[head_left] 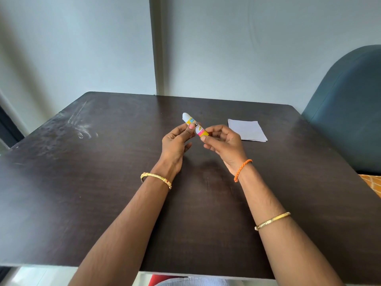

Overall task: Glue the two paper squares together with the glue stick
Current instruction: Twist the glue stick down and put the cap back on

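A glue stick (194, 124) with a white cap and a yellow and pink label is held above the middle of the dark table (103, 182), cap pointing up and to the left. My left hand (177, 141) grips its body with thumb and fingers. My right hand (222, 141) pinches its lower, pink end. The white paper squares (246, 130) lie stacked flat on the table just right of my right hand, with the edge of a lower sheet showing under the top one.
A blue-grey padded chair (350, 112) stands at the table's right side. The wall (226, 48) rises directly behind the far edge. White scuff marks (82, 124) are on the table's left part.
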